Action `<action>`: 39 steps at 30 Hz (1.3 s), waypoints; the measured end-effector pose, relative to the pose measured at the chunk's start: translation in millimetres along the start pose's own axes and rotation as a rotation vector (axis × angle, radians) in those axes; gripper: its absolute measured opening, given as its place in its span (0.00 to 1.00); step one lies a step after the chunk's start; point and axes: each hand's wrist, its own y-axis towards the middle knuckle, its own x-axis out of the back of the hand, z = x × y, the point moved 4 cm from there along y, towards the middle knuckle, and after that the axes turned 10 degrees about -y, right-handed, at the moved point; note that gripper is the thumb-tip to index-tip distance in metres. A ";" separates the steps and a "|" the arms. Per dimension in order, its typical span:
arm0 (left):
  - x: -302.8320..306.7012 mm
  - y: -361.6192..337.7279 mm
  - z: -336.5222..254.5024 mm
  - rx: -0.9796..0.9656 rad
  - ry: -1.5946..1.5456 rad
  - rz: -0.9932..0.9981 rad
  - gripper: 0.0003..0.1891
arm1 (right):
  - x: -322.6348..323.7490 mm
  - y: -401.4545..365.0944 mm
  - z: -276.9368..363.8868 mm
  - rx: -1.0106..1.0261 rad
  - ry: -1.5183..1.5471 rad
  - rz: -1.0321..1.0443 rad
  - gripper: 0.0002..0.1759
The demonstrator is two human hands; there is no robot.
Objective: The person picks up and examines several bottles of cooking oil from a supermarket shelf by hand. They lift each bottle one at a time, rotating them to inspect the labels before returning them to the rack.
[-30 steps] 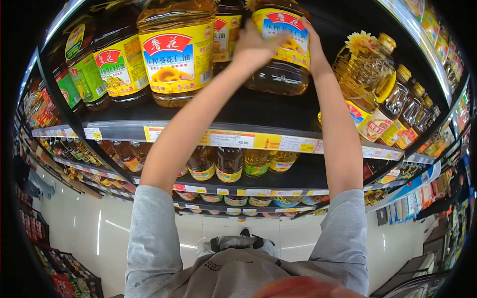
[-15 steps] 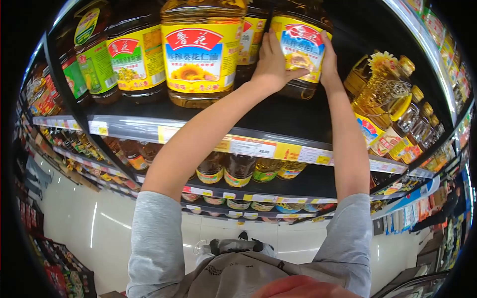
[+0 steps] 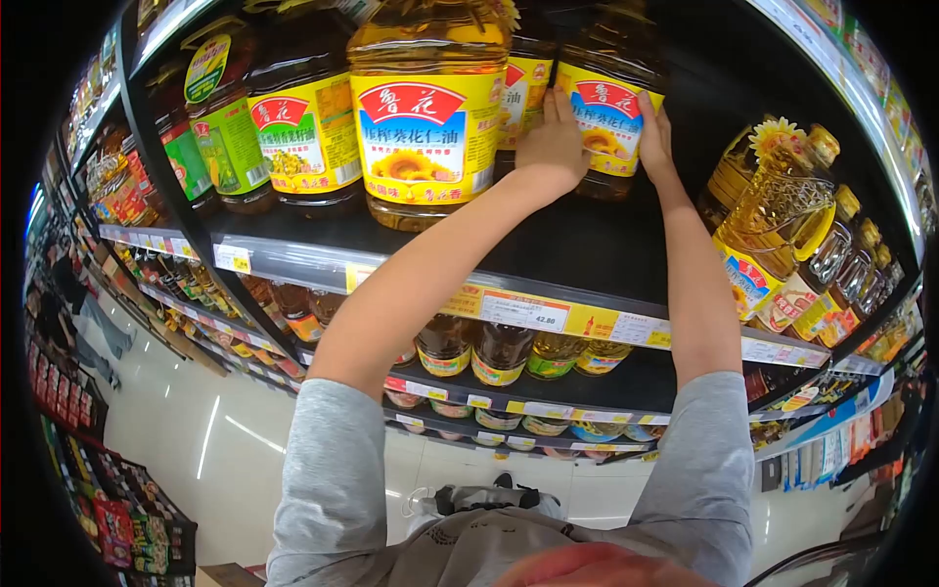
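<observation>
Standing on the black shelf (image 3: 548,249), back from its front edge and right of the middle, is a big oil bottle (image 3: 618,110) of dark liquid. Its yellow label has a red fan-shaped mark, blue lettering and a sunflower picture, and the top of the bottle fades into shadow. The left hand (image 3: 550,155) rests against the bottle's left side, fingers pointing up, with its thumb toward the sunflower; the right hand (image 3: 657,147) lies along the right side. Both sets of fingers are parted only by the bottle's width and touch it from either side; how firmly they press, I cannot tell. Left of it, nearer the front edge, is a golden oil bottle (image 3: 427,137) with a similar label. Compared with one second ago, the dark bottle sits farther from the front edge, and the left hand, then blurred across the label, is now at its side.
</observation>
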 end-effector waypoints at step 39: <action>-104.5 -642.3 230.9 0.669 -0.524 0.984 0.25 | 148.0 -599.4 -35.3 -0.930 0.078 -0.300 0.13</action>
